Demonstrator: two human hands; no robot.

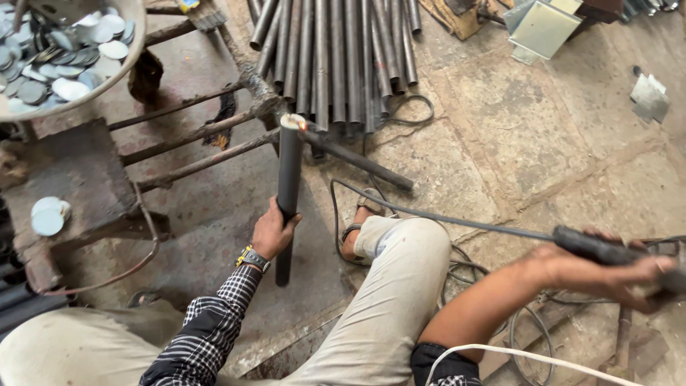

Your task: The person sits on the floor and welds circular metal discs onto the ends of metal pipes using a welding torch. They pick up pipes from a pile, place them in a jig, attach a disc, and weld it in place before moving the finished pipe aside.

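Note:
My left hand [274, 230] grips a dark steel pipe [288, 179] that leans upright against a rusty metal frame [207, 161]. A round metal disc caps the pipe's top end [291, 121], where a small orange glow shows. My right hand [629, 275] is out at the right edge, closed around the black handle of a welding electrode holder [593, 246]. Its black cable [443, 216] runs left across the floor past my bent knee [407, 250].
A bundle of long steel pipes [336, 57] lies on the floor ahead. A metal bowl of round discs [61, 50] stands at top left, and two loose discs [48, 214] lie on a rusty block. Sheet metal pieces [543, 25] lie at top right. Coiled cables [464, 275] sit near my leg.

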